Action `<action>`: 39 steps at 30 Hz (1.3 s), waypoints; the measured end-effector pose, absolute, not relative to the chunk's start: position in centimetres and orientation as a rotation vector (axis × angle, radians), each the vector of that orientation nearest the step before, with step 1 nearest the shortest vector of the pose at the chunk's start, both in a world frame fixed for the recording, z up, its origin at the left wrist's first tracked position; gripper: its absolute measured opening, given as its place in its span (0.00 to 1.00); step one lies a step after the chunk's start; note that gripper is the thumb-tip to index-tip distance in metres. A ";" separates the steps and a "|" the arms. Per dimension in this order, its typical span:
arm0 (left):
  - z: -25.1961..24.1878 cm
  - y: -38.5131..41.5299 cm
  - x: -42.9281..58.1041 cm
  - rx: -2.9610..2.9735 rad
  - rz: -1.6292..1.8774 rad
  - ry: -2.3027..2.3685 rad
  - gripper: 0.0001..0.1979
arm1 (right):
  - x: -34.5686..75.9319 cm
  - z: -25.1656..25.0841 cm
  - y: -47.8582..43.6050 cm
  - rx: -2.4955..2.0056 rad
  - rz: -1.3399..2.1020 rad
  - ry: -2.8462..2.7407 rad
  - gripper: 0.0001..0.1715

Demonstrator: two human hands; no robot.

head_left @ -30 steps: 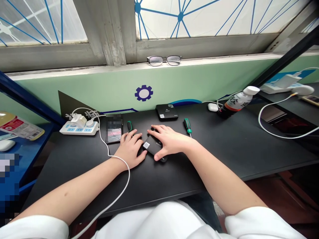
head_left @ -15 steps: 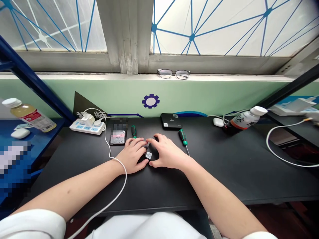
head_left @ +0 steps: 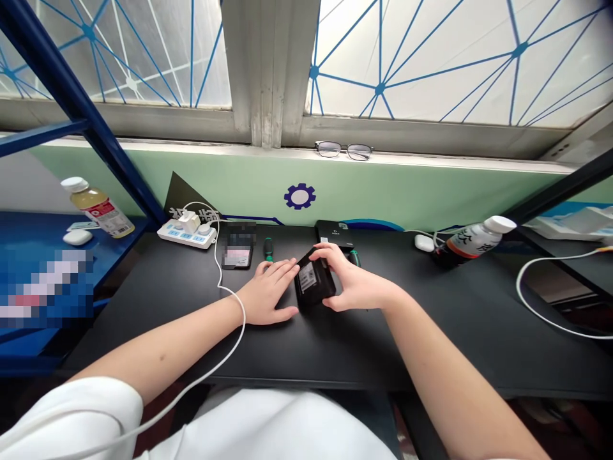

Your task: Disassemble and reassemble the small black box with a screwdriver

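My right hand (head_left: 357, 284) grips a small black box (head_left: 313, 282) and tips it up on its edge, so its underside with a white label faces me. Flat on the black desk (head_left: 431, 319), my left hand (head_left: 271, 291) lies with fingers apart just left of the box, touching its lower edge. A green-handled screwdriver (head_left: 269, 248) lies behind my left hand. A second one (head_left: 354, 257) is mostly hidden behind my right hand. Another black box (head_left: 334, 232) sits at the back by the wall.
A phone (head_left: 237, 253) and a white power strip (head_left: 188, 234) with a white cable (head_left: 230, 345) lie at the back left. A dark bottle (head_left: 472, 241) and a white earbud case (head_left: 424, 243) are at the right. Glasses (head_left: 343, 150) rest on the sill. Blue shelving holds a juice bottle (head_left: 98, 207).
My right hand has lifted the black box off the desk and turned it up on edge. The left hand stayed flat beside it. The camera tilted up and to the left.
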State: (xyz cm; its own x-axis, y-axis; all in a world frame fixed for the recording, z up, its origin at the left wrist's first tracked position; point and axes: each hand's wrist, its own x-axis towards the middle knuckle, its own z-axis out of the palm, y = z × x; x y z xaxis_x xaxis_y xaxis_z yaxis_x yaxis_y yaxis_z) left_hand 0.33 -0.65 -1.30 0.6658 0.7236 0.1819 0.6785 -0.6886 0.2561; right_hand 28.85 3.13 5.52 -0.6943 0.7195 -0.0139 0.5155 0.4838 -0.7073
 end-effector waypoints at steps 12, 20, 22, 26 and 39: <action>-1.1 -0.5 1.7 2.835 0.306 1.249 0.44 | 31.0 3.3 3.1 -1.382 0.759 -2.695 0.62; -0.9 0.0 1.7 2.841 0.266 1.237 0.40 | 34.2 3.2 6.2 -1.724 0.424 -2.261 0.39; -0.8 0.2 1.6 2.833 0.259 1.219 0.41 | 34.6 2.5 6.9 -2.004 0.396 -2.047 0.41; -1.0 0.5 1.7 2.787 0.267 1.199 0.42 | 34.5 1.6 8.0 -2.077 0.482 -1.992 0.38; -0.8 0.3 2.2 2.677 0.266 1.266 0.44 | 23.5 3.0 7.6 -0.982 0.406 -1.668 0.29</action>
State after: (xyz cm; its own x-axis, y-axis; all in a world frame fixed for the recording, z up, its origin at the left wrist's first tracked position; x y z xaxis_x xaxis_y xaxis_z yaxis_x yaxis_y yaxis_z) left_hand 2.22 0.30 -0.80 0.6242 0.7763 0.0883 0.7462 -0.6258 0.2269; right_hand 23.53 7.64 2.98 -0.0515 0.7730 0.6323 0.3962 0.5970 -0.6976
